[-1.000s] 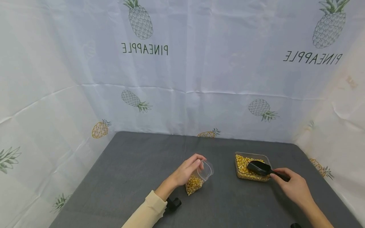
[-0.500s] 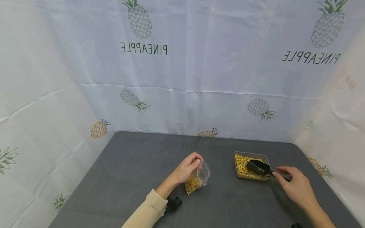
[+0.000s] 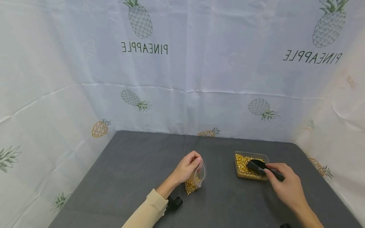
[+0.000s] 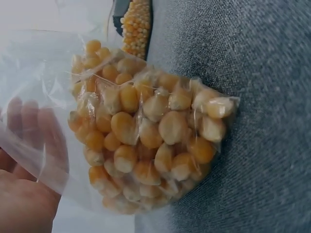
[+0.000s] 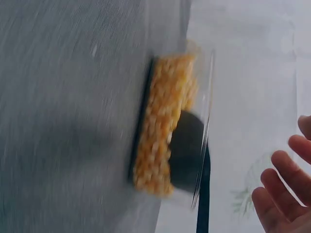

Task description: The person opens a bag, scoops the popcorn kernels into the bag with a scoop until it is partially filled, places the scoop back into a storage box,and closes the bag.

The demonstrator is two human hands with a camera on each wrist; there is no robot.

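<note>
My left hand (image 3: 184,169) holds a clear plastic bag (image 3: 192,185) by its upper edge, its mouth gaping to the right. Yellow corn kernels (image 4: 146,131) fill the bag's lower part, which stands on the table. To the right is a clear rectangular container (image 3: 239,174) of corn kernels (image 3: 242,163). A black scoop (image 3: 258,166) lies in it, handle over the near right rim. My right hand (image 3: 289,186) is at the handle, thumb and fingers on either side. In the right wrist view its fingers (image 5: 282,189) are spread, apart from the scoop handle (image 5: 204,194).
A dark grey cloth covers the table (image 3: 142,158). White curtains (image 3: 185,110) printed with pineapples hang behind and on both sides. A black strap piece (image 3: 174,203) shows below my left wrist.
My right hand has loosened from the scoop handle and shifted left along it. The scoop stays in the container. The bag's mouth has narrowed and drawn left toward my left hand.
</note>
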